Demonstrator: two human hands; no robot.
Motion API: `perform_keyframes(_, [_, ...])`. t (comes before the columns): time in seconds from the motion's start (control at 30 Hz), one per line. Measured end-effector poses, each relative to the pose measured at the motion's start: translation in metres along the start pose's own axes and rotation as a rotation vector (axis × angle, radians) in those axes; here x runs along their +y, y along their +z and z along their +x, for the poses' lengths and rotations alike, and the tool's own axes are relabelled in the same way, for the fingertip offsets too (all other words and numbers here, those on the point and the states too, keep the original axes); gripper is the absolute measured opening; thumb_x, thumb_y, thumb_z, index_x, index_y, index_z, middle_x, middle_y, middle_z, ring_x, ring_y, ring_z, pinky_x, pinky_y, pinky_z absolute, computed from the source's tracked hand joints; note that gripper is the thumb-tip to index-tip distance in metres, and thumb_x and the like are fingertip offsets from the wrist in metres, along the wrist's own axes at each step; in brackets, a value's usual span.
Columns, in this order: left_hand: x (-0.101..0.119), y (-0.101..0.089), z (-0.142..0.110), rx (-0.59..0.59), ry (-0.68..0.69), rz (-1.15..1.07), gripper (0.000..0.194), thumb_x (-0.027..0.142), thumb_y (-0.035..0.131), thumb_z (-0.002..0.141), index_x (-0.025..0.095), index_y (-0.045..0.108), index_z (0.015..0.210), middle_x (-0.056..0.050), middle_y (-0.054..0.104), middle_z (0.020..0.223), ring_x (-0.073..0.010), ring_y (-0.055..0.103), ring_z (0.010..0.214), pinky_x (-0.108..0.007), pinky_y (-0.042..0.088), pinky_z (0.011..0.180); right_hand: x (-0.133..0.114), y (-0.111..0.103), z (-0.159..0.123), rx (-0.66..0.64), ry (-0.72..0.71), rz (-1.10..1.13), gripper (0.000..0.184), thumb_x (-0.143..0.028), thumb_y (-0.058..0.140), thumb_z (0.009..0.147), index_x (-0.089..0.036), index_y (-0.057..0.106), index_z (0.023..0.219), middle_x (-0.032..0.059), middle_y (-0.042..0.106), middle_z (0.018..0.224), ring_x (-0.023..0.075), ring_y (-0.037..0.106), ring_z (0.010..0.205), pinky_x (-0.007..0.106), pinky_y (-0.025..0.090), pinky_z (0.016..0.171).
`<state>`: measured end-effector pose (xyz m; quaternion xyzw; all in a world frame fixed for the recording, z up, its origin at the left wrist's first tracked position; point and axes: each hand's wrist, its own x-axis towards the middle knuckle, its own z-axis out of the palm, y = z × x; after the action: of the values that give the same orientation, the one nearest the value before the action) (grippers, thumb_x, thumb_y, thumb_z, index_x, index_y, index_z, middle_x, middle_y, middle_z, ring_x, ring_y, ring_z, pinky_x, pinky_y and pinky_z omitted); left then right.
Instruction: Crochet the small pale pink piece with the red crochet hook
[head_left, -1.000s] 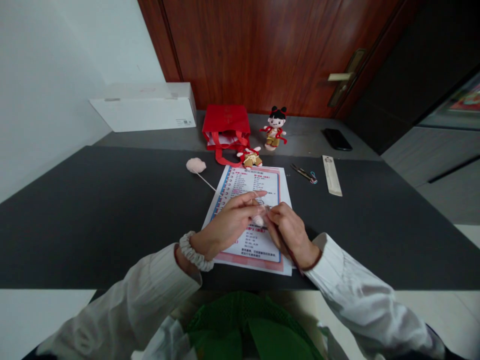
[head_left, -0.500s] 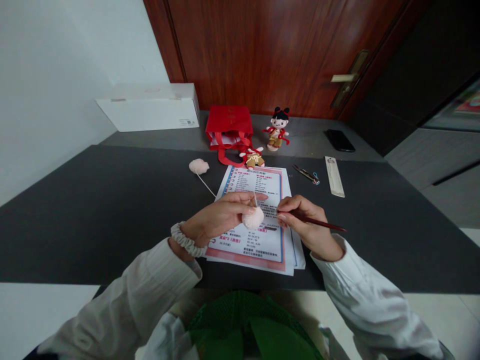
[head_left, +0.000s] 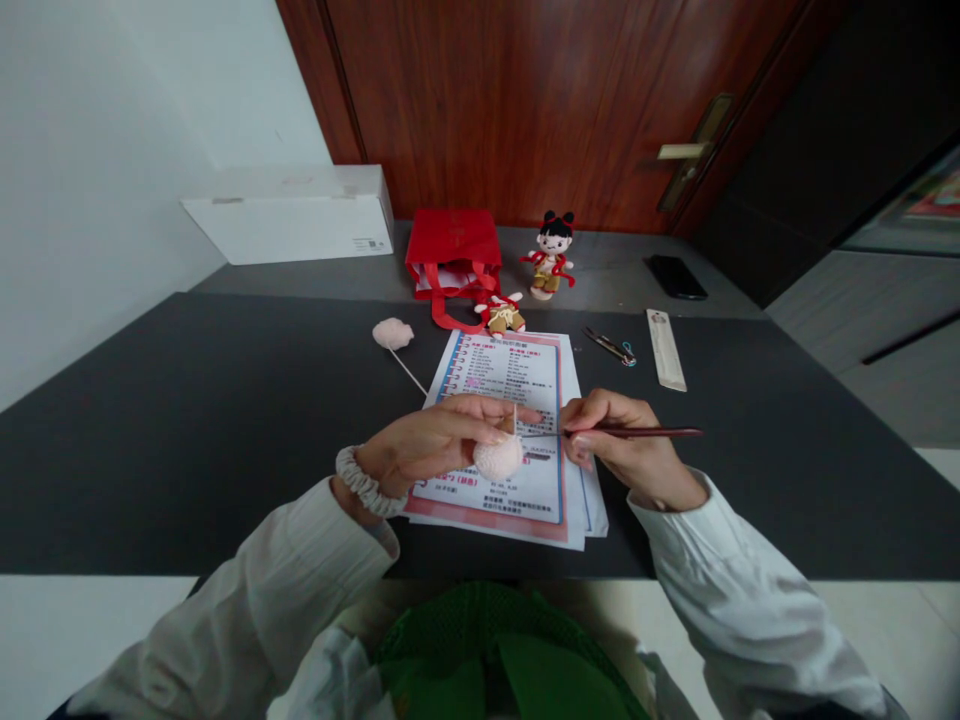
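My left hand [head_left: 439, 437] pinches a pale pink crochet piece [head_left: 499, 458], rounded like a small ball, with its forefinger stretched out. A strand of yarn rises from the piece to that forefinger. Between the fingers of my right hand [head_left: 619, 445] lies a crochet hook [head_left: 660, 432] with a dark reddish handle. Its thin metal shaft points left and reaches the top of the piece, close to the yarn. Under both hands are printed pattern sheets [head_left: 480, 517]. Beyond my left hand a pale pink yarn ball [head_left: 393, 333] rests on the dark mat, its strand running toward the sheets.
A standing crochet doll [head_left: 553, 255], a headless doll body [head_left: 502, 314] and a red gift bag [head_left: 454, 245] are at the back. Small scissors [head_left: 609, 345], a narrow pale packet [head_left: 666, 350] and a black phone [head_left: 676, 277] lie right. A white box [head_left: 292, 215] stands back left.
The hook has turned closer to level, and its shaft now reaches the crochet piece. My left hand and the piece have shifted slightly down and left. The view has shifted a little.
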<state>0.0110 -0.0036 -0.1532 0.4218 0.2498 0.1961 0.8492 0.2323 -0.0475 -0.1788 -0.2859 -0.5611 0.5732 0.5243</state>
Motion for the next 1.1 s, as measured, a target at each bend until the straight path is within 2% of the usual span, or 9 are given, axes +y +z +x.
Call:
perform_keyframes(0.1, [-0.001,0.001,0.001,-0.013,0.048,0.074,0.026,0.010,0.067,0.070,0.014,0.069,0.096,-0.004,0.066,0.077,-0.0118,0.058,0.065,-0.025,0.042,0.063,0.001,0.003,0.002,-0.005,0.080,0.144,0.021,-0.029,0.074,0.077,-0.019,0.056,0.071,-0.0034,0.057,0.060,0.0076,0.045,0.045,0.020,0.034,0.040])
perform_keyframes(0.2, [-0.001,0.004,0.002,0.062,0.171,0.273,0.005,0.012,0.066,0.074,0.014,0.067,0.078,-0.005,0.066,0.081,-0.0134,0.057,0.072,-0.027,0.043,0.068,0.001,0.005,0.005,0.016,0.116,0.169,0.022,-0.029,0.073,0.078,-0.019,0.054,0.070,-0.0042,0.055,0.057,0.0074,0.043,0.044,0.019,0.031,0.039])
perform_keyframes(0.3, [0.000,0.007,0.003,0.187,0.292,0.479,0.012,0.012,0.063,0.076,0.015,0.060,0.064,-0.006,0.066,0.090,-0.0153,0.057,0.079,-0.028,0.042,0.073,0.002,0.005,0.006,0.046,0.050,0.066,0.018,-0.025,0.070,0.081,-0.018,0.055,0.072,-0.0041,0.057,0.058,0.0075,0.045,0.046,0.021,0.034,0.043])
perform_keyframes(0.4, [0.001,0.010,0.004,0.276,0.348,0.571,0.011,0.012,0.060,0.077,0.016,0.058,0.066,-0.002,0.061,0.076,-0.0155,0.056,0.077,-0.030,0.041,0.075,0.003,0.005,0.006,0.083,-0.014,-0.064,0.018,-0.025,0.068,0.082,-0.019,0.055,0.072,-0.0041,0.056,0.058,0.0083,0.045,0.048,0.023,0.036,0.047])
perform_keyframes(0.57, [0.000,0.014,0.007,0.339,0.391,0.614,0.005,0.014,0.060,0.077,0.017,0.060,0.073,0.002,0.052,0.063,-0.0153,0.054,0.073,-0.031,0.040,0.076,0.006,0.007,0.005,0.146,-0.055,-0.243,0.017,-0.028,0.067,0.083,-0.019,0.055,0.073,-0.0042,0.053,0.060,0.0097,0.045,0.052,0.024,0.035,0.049])
perform_keyframes(0.7, [0.000,0.016,0.009,0.374,0.399,0.612,0.005,0.015,0.060,0.077,0.018,0.060,0.072,0.001,0.055,0.066,-0.0161,0.055,0.074,-0.032,0.040,0.077,0.006,0.008,0.006,0.161,-0.073,-0.340,0.016,-0.028,0.065,0.084,-0.019,0.055,0.074,-0.0033,0.054,0.064,0.0099,0.046,0.054,0.024,0.036,0.051])
perform_keyframes(0.87, [0.000,0.020,0.010,0.436,0.470,0.708,0.015,0.013,0.059,0.077,0.019,0.058,0.063,-0.003,0.061,0.069,-0.0223,0.059,0.095,-0.034,0.040,0.087,0.001,0.012,0.007,0.151,-0.078,-0.460,0.016,-0.027,0.062,0.086,-0.020,0.054,0.074,-0.0035,0.053,0.064,0.0093,0.046,0.054,0.023,0.038,0.051])
perform_keyframes(0.97, [-0.002,0.020,0.011,0.509,0.497,0.772,0.010,0.012,0.059,0.077,0.019,0.065,0.074,-0.003,0.066,0.075,-0.0214,0.060,0.090,-0.035,0.040,0.089,0.000,0.016,0.007,0.155,-0.130,-0.566,0.015,-0.026,0.059,0.087,-0.020,0.053,0.074,-0.0027,0.055,0.065,0.0104,0.049,0.056,0.023,0.040,0.051])
perform_keyframes(1.1, [-0.007,0.020,0.013,0.576,0.507,0.837,0.022,0.013,0.058,0.080,0.019,0.067,0.099,-0.001,0.065,0.072,-0.0193,0.059,0.077,-0.035,0.042,0.084,0.003,0.021,0.005,0.073,-0.296,-0.768,0.010,-0.021,0.052,0.091,-0.022,0.050,0.081,-0.0010,0.058,0.070,0.0120,0.055,0.061,0.024,0.044,0.055])
